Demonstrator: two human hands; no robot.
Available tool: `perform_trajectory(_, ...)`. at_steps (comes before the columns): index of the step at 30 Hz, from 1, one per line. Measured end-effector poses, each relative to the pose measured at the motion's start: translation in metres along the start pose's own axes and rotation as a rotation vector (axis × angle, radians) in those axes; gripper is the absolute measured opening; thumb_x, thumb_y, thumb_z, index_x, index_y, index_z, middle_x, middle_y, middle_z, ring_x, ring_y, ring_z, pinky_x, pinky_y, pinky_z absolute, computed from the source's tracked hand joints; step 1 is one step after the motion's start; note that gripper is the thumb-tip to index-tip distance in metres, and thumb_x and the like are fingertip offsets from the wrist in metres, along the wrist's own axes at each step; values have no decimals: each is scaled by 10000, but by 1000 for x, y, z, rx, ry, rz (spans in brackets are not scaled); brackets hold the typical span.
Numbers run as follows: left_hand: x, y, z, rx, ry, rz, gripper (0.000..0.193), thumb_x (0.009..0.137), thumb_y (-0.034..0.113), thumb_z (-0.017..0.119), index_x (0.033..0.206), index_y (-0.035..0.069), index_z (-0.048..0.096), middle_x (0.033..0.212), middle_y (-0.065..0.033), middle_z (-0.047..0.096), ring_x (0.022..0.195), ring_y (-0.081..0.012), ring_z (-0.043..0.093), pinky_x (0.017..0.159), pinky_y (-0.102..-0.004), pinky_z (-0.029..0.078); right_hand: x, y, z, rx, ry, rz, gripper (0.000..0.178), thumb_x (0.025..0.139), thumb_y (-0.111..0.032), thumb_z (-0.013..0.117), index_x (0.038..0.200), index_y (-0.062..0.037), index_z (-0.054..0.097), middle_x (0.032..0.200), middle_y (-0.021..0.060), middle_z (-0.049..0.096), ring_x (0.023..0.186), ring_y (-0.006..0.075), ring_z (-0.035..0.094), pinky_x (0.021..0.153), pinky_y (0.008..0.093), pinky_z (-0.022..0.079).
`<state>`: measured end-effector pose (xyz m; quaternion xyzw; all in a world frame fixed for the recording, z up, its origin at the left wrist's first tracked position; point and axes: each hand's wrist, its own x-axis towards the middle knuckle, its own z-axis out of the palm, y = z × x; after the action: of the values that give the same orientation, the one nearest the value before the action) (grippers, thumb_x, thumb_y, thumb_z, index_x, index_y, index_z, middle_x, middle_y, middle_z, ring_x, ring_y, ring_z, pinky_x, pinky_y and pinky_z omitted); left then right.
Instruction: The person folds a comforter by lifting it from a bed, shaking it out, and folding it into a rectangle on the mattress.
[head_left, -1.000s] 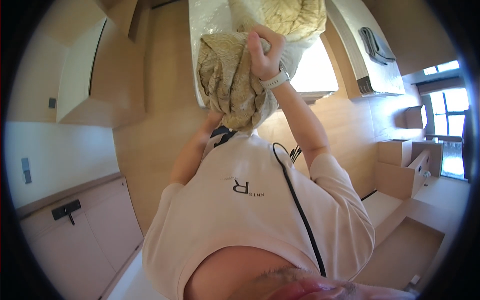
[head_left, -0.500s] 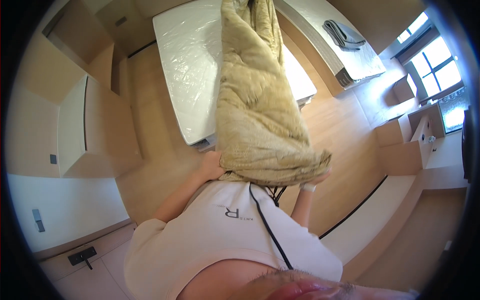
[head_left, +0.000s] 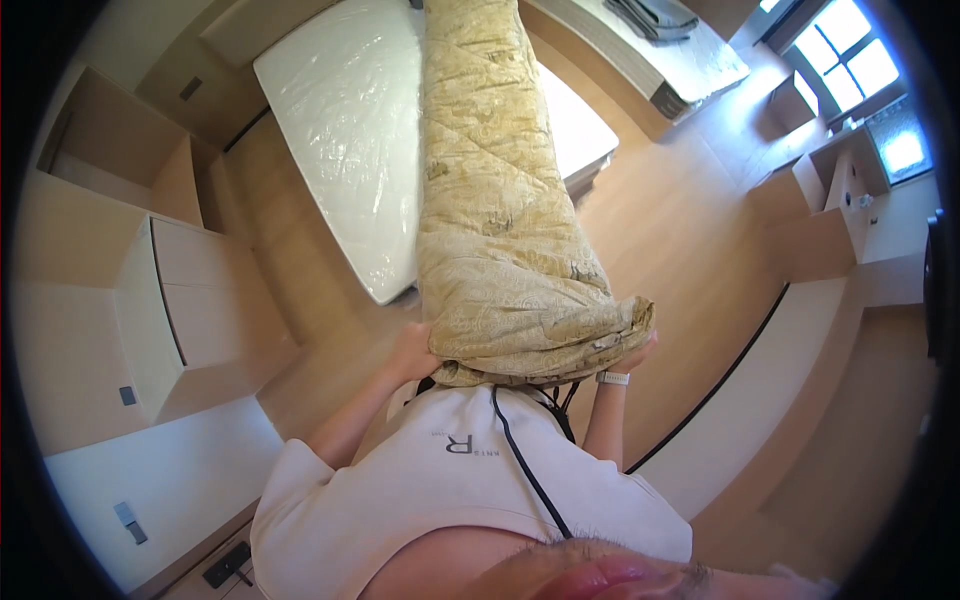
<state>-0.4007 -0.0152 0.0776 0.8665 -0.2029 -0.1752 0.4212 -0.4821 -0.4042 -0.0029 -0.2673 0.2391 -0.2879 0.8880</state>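
- Head view: quilt (head_left: 505,230), tan and folded long, ran from top centre down to mid-frame, over the mattress (head_left: 350,130).
- Left hand (head_left: 412,352) cupped under its near end; finger closure hidden.
- Right hand (head_left: 634,354) gripped the right corner, fingers curled in.
- Judgement: both corners wanted level, even holds, so the folds stayed square.

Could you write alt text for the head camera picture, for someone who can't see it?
Seen from above, a person holds a folded beige quilt by its near end, left hand and right hand gripping either side, the rest stretching away over a bare white mattress. The room has a light wood floor, pale cabinets at left and a window at upper right.
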Motion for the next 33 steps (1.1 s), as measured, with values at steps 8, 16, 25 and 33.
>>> perform_trajectory(8,51,0,-140,-213,275,66,403,783,242,748,1095,-2,674,965,-264,673,856,-265,720,734,-356,531,34,17,181,-110,-196,-72,537,982,-434,280,1087,-13,597,1161,126,630,1060,300,594,951,459,485)
perform_trajectory(16,42,6,-162,-65,333,44,384,740,391,754,951,72,716,868,-200,684,817,-406,655,709,-432,528,70,43,162,-357,-367,-269,465,1006,-336,299,1138,3,589,1132,135,632,1000,270,615,900,427,519)
perform_trajectory(25,100,-70,-162,-20,217,-231,423,739,376,749,981,32,709,908,-233,677,886,-414,651,740,-427,526,114,123,170,-777,-4,-367,208,1014,-198,402,1072,-38,522,1015,79,590,868,168,595,778,366,535)
perform_trajectory(33,234,-175,-145,-235,92,-285,351,762,211,690,972,-70,702,828,-146,723,748,-205,678,679,-350,525,273,198,186,-736,193,8,498,965,-375,428,963,77,638,999,148,657,886,251,619,831,379,496)
